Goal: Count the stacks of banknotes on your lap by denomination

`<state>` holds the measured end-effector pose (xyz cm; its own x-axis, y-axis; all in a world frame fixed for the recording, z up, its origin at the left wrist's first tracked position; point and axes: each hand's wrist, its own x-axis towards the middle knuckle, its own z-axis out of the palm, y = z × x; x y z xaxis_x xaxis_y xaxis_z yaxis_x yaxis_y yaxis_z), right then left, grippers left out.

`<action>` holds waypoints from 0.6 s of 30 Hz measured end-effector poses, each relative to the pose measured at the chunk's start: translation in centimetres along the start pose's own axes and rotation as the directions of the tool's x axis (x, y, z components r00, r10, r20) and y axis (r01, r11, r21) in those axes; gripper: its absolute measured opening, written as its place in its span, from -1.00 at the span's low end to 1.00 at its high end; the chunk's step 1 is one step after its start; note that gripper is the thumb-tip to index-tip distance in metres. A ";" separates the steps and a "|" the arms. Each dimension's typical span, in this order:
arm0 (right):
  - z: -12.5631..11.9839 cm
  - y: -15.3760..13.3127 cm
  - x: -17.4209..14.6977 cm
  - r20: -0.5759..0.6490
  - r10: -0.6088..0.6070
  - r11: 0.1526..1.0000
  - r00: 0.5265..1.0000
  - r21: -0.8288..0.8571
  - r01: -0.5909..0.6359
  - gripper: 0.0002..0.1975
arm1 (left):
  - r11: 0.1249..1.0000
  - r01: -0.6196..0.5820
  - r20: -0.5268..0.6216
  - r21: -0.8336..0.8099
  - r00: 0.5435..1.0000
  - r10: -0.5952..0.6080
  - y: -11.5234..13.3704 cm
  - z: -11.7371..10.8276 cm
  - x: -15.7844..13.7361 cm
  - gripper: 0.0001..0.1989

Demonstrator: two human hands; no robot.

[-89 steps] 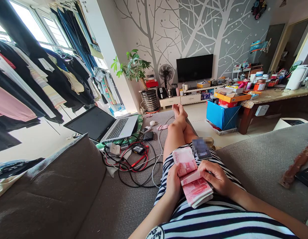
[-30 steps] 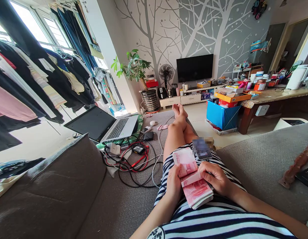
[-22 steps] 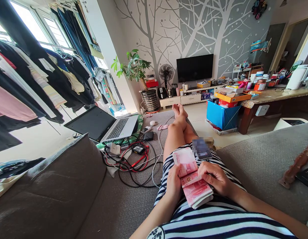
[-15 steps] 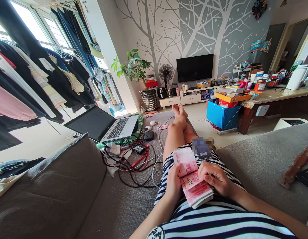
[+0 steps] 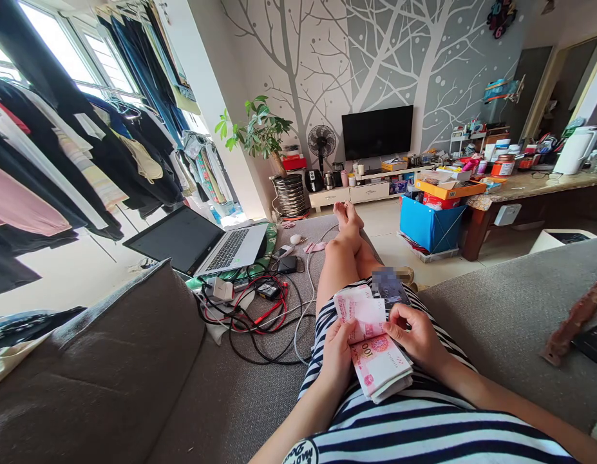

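Observation:
A thick stack of red 100 banknotes (image 5: 381, 368) rests on my lap over striped cloth. My left hand (image 5: 337, 348) is closed round its left edge, with the thumb pressed on top. Several notes are folded back toward my knees, their pale ends fanned out beyond the thumb. At the right edge of those raised notes, my right hand (image 5: 418, 336) has thumb and forefinger curled together in a pinch on a banknote's edge. A dark flat item (image 5: 393, 291), partly pixelated, lies on my thigh just past the notes.
To the left on the grey sofa (image 5: 182, 412) are an open laptop (image 5: 233, 248) and a tangle of cables (image 5: 259, 316) with chargers. A blue box (image 5: 431, 225) stands by a cluttered table (image 5: 530, 187). A dark remote-like object (image 5: 592, 345) lies at the far right.
My right hand has shifted slightly and its fingers have curled tighter. More of the notes' pale ends show in the folded-back part, and the lower stack now shows a paler, differently placed top note.

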<state>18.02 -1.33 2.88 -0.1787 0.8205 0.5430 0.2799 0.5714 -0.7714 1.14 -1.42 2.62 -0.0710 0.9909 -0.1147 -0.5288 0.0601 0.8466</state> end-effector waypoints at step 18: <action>-0.2 -0.6 -0.3 0.107 -0.187 0.979 0.977 0.105 0.176 -0.74 | 0.996 -0.059 -0.094 0.061 0.994 0.064 0.3 -0.1 0.1 -0.73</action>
<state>18.12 -1.87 3.27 -0.3277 0.6962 0.6387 0.1439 0.7049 -0.6945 0.83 -1.33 2.82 -0.1837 0.9770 -0.1079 -0.4709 0.0089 0.8821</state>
